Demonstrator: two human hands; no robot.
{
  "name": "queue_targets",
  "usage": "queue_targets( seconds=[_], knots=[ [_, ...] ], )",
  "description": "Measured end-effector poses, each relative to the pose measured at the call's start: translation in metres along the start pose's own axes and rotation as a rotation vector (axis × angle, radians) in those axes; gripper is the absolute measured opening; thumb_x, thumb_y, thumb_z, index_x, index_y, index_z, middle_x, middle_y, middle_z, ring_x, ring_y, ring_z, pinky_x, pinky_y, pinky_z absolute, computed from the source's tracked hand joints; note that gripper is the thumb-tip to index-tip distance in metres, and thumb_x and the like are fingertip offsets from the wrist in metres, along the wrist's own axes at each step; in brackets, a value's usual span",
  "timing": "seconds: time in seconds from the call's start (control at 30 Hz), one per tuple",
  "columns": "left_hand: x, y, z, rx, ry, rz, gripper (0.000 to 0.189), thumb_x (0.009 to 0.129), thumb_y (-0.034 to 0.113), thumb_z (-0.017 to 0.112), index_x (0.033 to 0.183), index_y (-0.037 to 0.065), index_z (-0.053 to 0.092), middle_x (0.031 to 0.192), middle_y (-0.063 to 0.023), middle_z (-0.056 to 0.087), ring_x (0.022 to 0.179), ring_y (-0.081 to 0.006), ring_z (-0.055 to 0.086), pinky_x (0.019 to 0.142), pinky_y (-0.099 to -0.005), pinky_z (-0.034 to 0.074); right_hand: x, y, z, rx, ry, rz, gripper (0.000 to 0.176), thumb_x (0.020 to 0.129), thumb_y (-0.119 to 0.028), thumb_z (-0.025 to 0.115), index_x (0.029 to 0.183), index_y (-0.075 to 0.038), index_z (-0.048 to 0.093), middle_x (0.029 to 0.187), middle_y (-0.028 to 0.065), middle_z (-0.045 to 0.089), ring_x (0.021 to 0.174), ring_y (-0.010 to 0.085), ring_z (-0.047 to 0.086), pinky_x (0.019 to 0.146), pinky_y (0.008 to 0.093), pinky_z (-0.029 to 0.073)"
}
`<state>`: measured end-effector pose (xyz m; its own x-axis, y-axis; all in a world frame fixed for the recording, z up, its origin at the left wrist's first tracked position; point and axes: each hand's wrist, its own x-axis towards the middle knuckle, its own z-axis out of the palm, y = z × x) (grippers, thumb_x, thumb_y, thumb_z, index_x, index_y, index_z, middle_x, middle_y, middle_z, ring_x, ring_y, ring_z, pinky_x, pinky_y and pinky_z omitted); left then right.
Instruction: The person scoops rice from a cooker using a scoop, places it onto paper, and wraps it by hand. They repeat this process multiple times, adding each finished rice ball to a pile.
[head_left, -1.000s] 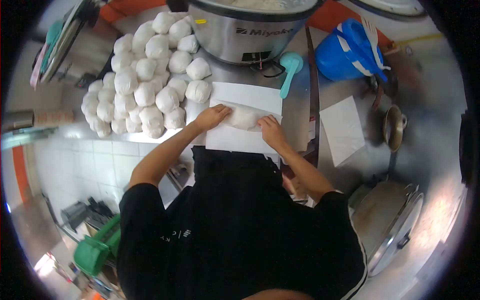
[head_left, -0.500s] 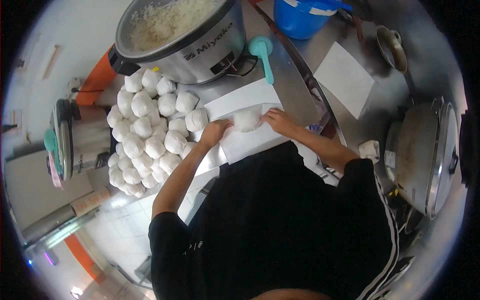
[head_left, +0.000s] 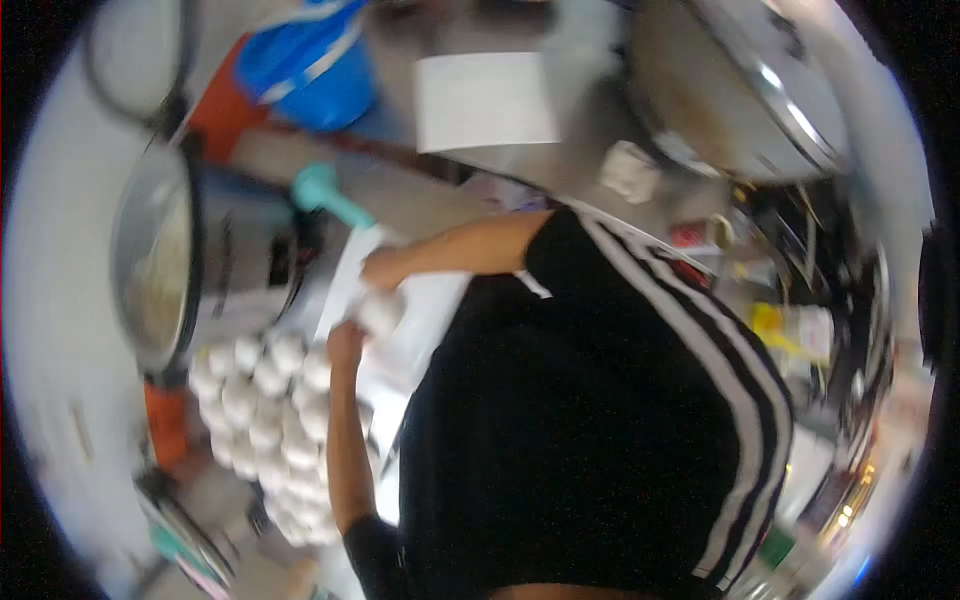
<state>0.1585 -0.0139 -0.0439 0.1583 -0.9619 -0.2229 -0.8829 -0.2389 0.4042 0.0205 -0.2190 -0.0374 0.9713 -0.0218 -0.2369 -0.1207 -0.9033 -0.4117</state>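
Note:
A rounded white paper bundle (head_left: 380, 312) sits between my hands over white paper sheets (head_left: 430, 305). My left hand (head_left: 346, 343) is closed on its lower left end, and my right hand (head_left: 382, 268) is closed on its upper end; both are blurred and their fingertips are partly hidden. Beside my left hand lies a pile of similar white bundles (head_left: 265, 425). A turquoise scoop (head_left: 330, 195) rests just above the sheets. The large rice cooker (head_left: 245, 240) stands to the left with its top open and white rice inside.
At the top left is a blue bucket (head_left: 310, 80). A white sheet (head_left: 485, 100) lies on the metal counter, with a crumpled white cloth (head_left: 630, 172) farther right. The large lidded pot (head_left: 700, 90) stands at the upper right. Cluttered containers line the right side.
The camera view has turned, shifting the cooker and pile left and the big pot to the upper right. My hands are closer together around the bundle, which looks more compact.

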Motion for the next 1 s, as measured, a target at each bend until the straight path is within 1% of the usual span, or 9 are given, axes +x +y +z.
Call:
queue_targets(
  seconds=[0.23, 0.4, 0.5, 0.53, 0.57, 0.6, 0.67, 0.9, 1.0],
  knots=[
    [-0.034, 0.080, 0.034, -0.148, 0.371, -0.248, 0.007, 0.081, 0.001, 0.047, 0.076, -0.003, 0.049, 0.073, -0.0245, 0.056, 0.068, -0.0463, 0.053, 0.063, -0.0515, 0.042, -0.063, -0.043, 0.022, 0.341, 0.378, 0.253, 0.026, 0.081, -0.021, 0.056, 0.096, 0.000, 0.058, 0.089, 0.0199, 0.064, 0.079, 0.0365, 0.066, 0.068, 0.0463, 0.054],
    [-0.043, 0.084, 0.027, -0.417, 0.237, -0.291, 0.017, 0.077, 0.007, 0.052, 0.087, -0.006, 0.048, 0.077, -0.0244, 0.058, 0.076, -0.0440, 0.056, 0.069, -0.0494, 0.045, -0.101, -0.043, 0.034, 0.794, 0.372, 0.107, 0.026, 0.092, -0.018, 0.044, 0.106, 0.001, 0.056, 0.100, 0.0194, 0.060, 0.093, 0.0326, 0.059, 0.084, 0.0435, 0.046],
    [-0.041, 0.039, 0.045, -0.291, 0.103, -0.136, 0.017, 0.075, 0.015, 0.059, 0.086, 0.002, 0.062, 0.078, -0.0165, 0.064, 0.082, -0.0384, 0.060, 0.075, -0.0447, 0.049, -0.095, -0.029, 0.067, 1.160, 0.354, 0.084, 0.035, 0.098, -0.024, 0.039, 0.117, 0.002, 0.052, 0.109, 0.0186, 0.058, 0.101, 0.0279, 0.054, 0.091, 0.0397, 0.042],
    [-0.041, 0.035, 0.037, -0.119, 0.117, 0.071, 0.019, 0.079, 0.014, 0.058, 0.063, 0.006, 0.066, 0.069, -0.0096, 0.063, 0.086, -0.0257, 0.061, 0.098, -0.0381, 0.040, -0.098, -0.034, 0.056, 0.948, 0.381, 0.139, 0.037, 0.100, -0.027, 0.037, 0.118, 0.003, 0.051, 0.111, 0.0200, 0.057, 0.106, 0.0298, 0.054, 0.093, 0.0404, 0.041],
    [-0.043, 0.029, 0.040, -0.345, 0.151, 0.070, 0.009, 0.080, 0.008, 0.058, 0.082, 0.004, 0.065, 0.071, -0.0064, 0.064, 0.079, -0.0215, 0.063, 0.085, -0.0346, 0.049, -0.108, -0.040, 0.026, 0.932, 0.264, 0.231, 0.038, 0.100, -0.029, 0.037, 0.117, 0.003, 0.050, 0.116, 0.0218, 0.056, 0.109, 0.0342, 0.053, 0.094, 0.0421, 0.040],
    [-0.040, 0.049, 0.036, -0.810, 0.166, -0.356, 0.026, 0.081, 0.001, 0.057, 0.106, 0.002, 0.054, 0.071, -0.0077, 0.065, 0.070, -0.0182, 0.063, 0.069, -0.0299, 0.054, -0.108, -0.043, 0.014, 0.879, 0.271, 0.233, 0.037, 0.099, -0.028, 0.039, 0.117, 0.003, 0.050, 0.116, 0.0218, 0.054, 0.108, 0.0355, 0.052, 0.094, 0.0429, 0.040],
    [-0.029, 0.089, -0.005, -0.614, 0.064, -0.502, 0.036, 0.082, -0.003, 0.056, 0.116, 0.005, 0.046, 0.075, -0.0110, 0.062, 0.070, -0.0185, 0.063, 0.064, -0.0298, 0.052, -0.108, -0.039, 0.016, 0.753, 0.263, 0.213, 0.037, 0.098, -0.027, 0.040, 0.120, 0.003, 0.048, 0.117, 0.0225, 0.053, 0.108, 0.0374, 0.051, 0.094, 0.0444, 0.040],
    [-0.008, 0.117, 0.044, -0.701, 0.639, -0.562, 0.036, 0.097, 0.031, 0.047, 0.117, 0.000, 0.047, 0.093, -0.0201, 0.064, 0.079, -0.0291, 0.066, 0.069, -0.0381, 0.051, -0.104, -0.025, 0.061, 0.494, 0.471, 0.053, 0.034, 0.094, -0.011, 0.043, 0.125, 0.003, 0.043, 0.117, 0.0250, 0.048, 0.107, 0.0418, 0.047, 0.094, 0.0464, 0.038],
    [0.029, 0.158, 0.018, -0.680, 0.703, -1.038, 0.078, 0.062, 0.053, 0.081, 0.111, 0.000, 0.050, 0.086, -0.0213, 0.066, 0.080, -0.0352, 0.066, 0.072, -0.0420, 0.052, -0.107, -0.039, 0.043, 0.517, 0.475, 0.105, 0.033, 0.091, -0.007, 0.046, 0.123, 0.004, 0.048, 0.117, 0.0244, 0.048, 0.107, 0.0409, 0.048, 0.095, 0.0465, 0.038]
  ],
)
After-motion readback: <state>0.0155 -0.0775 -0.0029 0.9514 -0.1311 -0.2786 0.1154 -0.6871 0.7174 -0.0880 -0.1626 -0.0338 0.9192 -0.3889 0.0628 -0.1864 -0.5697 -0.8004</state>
